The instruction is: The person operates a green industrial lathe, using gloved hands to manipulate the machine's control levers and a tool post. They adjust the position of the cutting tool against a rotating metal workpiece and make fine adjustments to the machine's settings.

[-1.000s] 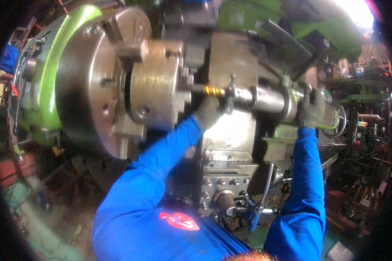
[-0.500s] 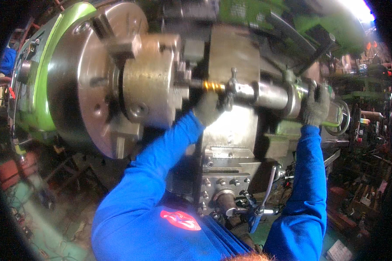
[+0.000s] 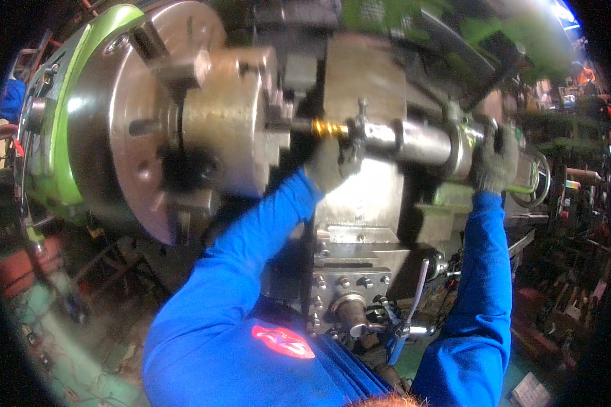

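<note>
My left hand [image 3: 329,165], in a grey glove, is closed at the lower end of a cross-handled tool holder [image 3: 361,129], just below a gold spiral-fluted tool [image 3: 330,127]. Its fingertips are partly smeared, and the gold tool may be a tap or a drill. The tool points left at the jaws of the lathe chuck [image 3: 227,122], level with its centre. Behind the holder runs the steel tailstock quill [image 3: 424,144]. My right hand [image 3: 497,159], also gloved, curls its fingers over the top of the tailstock [image 3: 463,146].
A large round faceplate [image 3: 142,136] stands behind the chuck, beside the green headstock [image 3: 64,149]. Below my hands are the bolted tool post [image 3: 349,292] and a lever [image 3: 419,292]. A handwheel [image 3: 540,180] sits at the tailstock's far right end.
The view has shifted slightly, with the chuck a little further left. My left hand has turned slightly at the cross handle. My right hand stays on the tailstock.
</note>
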Demonstrator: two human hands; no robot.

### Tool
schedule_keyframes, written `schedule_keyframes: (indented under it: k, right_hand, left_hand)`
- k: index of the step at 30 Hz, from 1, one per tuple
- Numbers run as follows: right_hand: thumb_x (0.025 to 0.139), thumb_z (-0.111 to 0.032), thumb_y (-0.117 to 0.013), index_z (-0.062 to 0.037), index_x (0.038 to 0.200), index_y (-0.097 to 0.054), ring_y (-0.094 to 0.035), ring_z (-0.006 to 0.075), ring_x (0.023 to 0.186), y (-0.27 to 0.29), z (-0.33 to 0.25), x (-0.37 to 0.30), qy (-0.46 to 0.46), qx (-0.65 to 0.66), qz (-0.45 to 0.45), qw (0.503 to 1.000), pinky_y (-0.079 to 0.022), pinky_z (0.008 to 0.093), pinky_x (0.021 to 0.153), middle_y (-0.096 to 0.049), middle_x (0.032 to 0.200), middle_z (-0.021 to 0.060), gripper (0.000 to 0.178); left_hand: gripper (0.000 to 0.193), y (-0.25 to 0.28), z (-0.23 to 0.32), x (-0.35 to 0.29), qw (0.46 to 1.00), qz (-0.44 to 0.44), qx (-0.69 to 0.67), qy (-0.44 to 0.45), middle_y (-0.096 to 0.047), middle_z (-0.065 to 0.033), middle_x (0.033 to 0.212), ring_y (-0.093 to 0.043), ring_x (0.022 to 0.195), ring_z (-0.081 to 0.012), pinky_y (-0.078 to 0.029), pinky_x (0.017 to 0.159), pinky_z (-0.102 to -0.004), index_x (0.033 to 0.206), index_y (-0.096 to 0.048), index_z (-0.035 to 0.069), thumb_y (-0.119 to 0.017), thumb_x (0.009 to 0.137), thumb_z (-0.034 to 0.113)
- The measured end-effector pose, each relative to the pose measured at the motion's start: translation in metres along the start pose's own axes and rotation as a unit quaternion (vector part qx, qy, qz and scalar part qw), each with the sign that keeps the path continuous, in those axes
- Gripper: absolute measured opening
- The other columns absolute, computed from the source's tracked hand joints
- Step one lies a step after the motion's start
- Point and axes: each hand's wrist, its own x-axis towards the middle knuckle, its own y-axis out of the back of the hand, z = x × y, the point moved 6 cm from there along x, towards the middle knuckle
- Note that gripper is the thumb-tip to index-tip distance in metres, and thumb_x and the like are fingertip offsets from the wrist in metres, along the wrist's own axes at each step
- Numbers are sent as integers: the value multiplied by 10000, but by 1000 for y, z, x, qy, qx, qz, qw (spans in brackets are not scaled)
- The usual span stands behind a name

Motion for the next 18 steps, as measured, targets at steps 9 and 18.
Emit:
schedule_keyframes:
  k: [9,18]
  right_hand:
    - [992,-356,-579,-72,1028,-692,-610,260,816,-2,-5,-3,21,-40,9,999,-475,379,749,-670,920,139,307]
    - [799,-203,-724,-114,1147,-681,-654,294,1080,23,5,-10,14,-14,56,998,-508,403,925,-680,1140,159,362]
  left_hand:
    - [200,-22,14,-18,974,66,198,-85,-638,-11,922,-588,733,-121,-507,607,-266,1091,-605,94,-465,1019,217]
    - [269,-6,-1,-25,984,116,106,-89,-604,-102,1043,-572,864,-193,-540,778,-320,1144,-579,60,-471,1042,285]
